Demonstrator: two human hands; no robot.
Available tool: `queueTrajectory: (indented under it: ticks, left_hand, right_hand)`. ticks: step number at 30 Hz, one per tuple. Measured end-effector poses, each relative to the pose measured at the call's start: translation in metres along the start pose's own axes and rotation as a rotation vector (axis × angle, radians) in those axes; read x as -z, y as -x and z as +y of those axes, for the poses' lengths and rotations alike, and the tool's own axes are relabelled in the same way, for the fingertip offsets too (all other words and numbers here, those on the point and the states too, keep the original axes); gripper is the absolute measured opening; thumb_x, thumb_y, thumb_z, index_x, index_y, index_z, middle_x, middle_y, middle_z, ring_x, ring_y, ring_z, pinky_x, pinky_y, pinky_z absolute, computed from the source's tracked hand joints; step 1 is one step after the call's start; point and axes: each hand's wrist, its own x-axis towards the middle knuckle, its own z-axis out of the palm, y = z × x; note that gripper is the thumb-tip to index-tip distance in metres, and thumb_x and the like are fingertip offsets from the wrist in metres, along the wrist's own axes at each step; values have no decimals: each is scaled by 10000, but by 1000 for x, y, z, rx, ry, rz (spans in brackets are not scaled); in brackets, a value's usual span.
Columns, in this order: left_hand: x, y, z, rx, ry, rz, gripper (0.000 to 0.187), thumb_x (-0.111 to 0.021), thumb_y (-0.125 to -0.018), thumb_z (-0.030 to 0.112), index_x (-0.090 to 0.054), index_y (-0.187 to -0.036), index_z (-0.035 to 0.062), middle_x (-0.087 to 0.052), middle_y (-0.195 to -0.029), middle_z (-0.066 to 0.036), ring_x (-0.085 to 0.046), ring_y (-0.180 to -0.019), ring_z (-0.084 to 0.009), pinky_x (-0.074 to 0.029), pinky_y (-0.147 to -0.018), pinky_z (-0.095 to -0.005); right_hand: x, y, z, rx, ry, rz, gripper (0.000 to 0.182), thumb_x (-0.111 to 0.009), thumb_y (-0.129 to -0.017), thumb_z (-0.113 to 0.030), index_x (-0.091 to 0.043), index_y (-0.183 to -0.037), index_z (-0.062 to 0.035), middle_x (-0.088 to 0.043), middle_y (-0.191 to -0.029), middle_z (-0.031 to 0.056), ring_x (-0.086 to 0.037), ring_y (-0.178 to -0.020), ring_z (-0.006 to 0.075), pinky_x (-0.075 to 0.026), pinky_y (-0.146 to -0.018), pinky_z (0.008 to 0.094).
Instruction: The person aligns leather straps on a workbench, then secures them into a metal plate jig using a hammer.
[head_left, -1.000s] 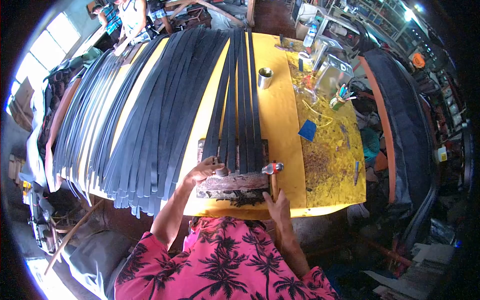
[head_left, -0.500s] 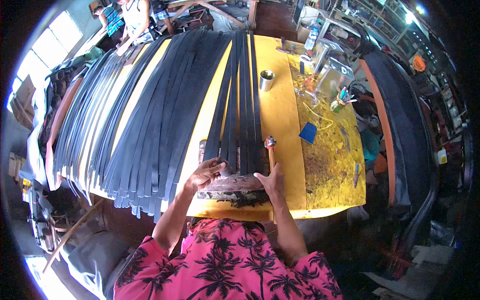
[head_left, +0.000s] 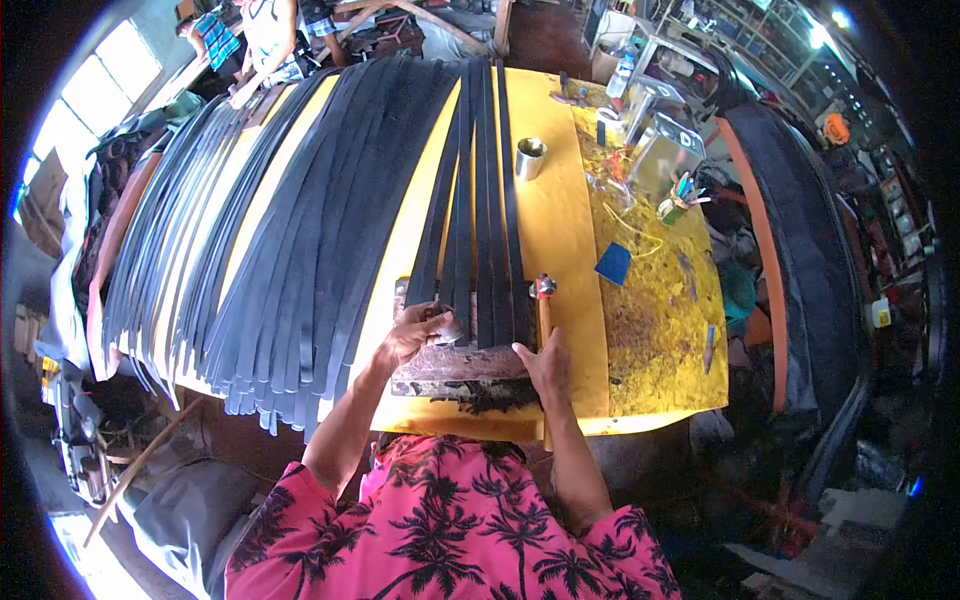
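Note:
My left hand (head_left: pixel 412 335) is closed, thumb and fingers pinching a small grey, metallic-looking piece (head_left: pixel 450 328) just above a worn wooden block (head_left: pixel 460 368). Its exact kind cannot be made out. Several black straps (head_left: pixel 487 220) run down the table, their near ends lying on the block. At the block's right side, my right hand (head_left: pixel 547 368) is closed over the handle of a hammer (head_left: pixel 544 305), the thumb stretched left towards the strap ends. The hammer's head points away from me; my hand hides part of its handle.
Many black straps (head_left: pixel 300 230) cover the left of the yellow table (head_left: pixel 565 230). A metal cup (head_left: pixel 530 158), a blue piece (head_left: pixel 613 263), a pen holder (head_left: pixel 680 200) and a bottle (head_left: pixel 621 75) stand or lie right. Another person (head_left: pixel 268 40) is at the far left.
My left hand has tilted slightly and shifted a little, with the grey piece still in it. My right hand stays on the hammer. The view has moved slightly.

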Motion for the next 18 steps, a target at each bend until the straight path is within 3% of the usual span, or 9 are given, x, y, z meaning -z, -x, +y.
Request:
queueTrajectory:
  ticks: [3,7,9,11,13,15,18]
  left_hand:
    - [-3,-2,1,-10,-36,29,385,-728,-867,346,-621,-1071,37,-642,-916,-36,-595,-794,-104,-505,-672,-248]
    - [-7,-6,4,-47,-207,18,364,-715,-882,340,-627,-1070,41,-640,-907,-20,-583,-784,-109,-505,-681,-281]
    - [-9,-11,7,-45,-255,20,358,-708,-889,339,-629,-1065,37,-640,-898,-21,-578,-777,-108,-503,-683,-287]
    - [-7,-18,10,-34,-556,-54,349,-704,-893,331,-630,-1060,34,-652,-893,-44,-592,-791,-128,-504,-690,-299]
    - [-7,-23,8,-70,-573,-89,353,-702,-893,333,-625,-1059,30,-660,-900,-57,-601,-811,-142,-505,-704,-305]
    - [-7,-29,10,-50,-673,-139,333,-697,-897,317,-623,-1049,30,-680,-936,-67,-623,-894,-175,-505,-760,-324]
    - [-3,-36,-1,-113,-672,-185,294,-698,-898,298,-632,-1040,49,-677,-945,-55,-625,-914,-175,-508,-798,-328]
  right_hand:
    - [-13,-2,13,140,19,137,843,-783,-753,-458,-414,-1259,107,-623,-1012,355,-626,-912,508,-528,-754,514]
    - [-13,4,15,92,43,88,861,-780,-755,-463,-401,-1273,111,-620,-1030,355,-627,-919,502,-523,-770,515]
    - [-22,14,21,252,-60,375,762,-747,-764,-533,-503,-1104,104,-630,-858,329,-629,-844,493,-498,-693,528]
    - [-14,28,25,215,-31,335,705,-724,-788,-536,-509,-1044,85,-619,-798,305,-631,-794,480,-483,-650,523]
    - [9,52,12,180,-2,292,654,-701,-813,-538,-514,-983,65,-608,-738,280,-633,-744,467,-468,-608,519]
    - [32,78,-4,47,-245,83,561,-664,-855,-513,-504,-897,24,-555,-626,228,-616,-646,444,-435,-551,506]
    - [29,101,2,128,-225,82,515,-642,-879,-484,-516,-906,15,-539,-593,210,-608,-608,437,-441,-537,485]
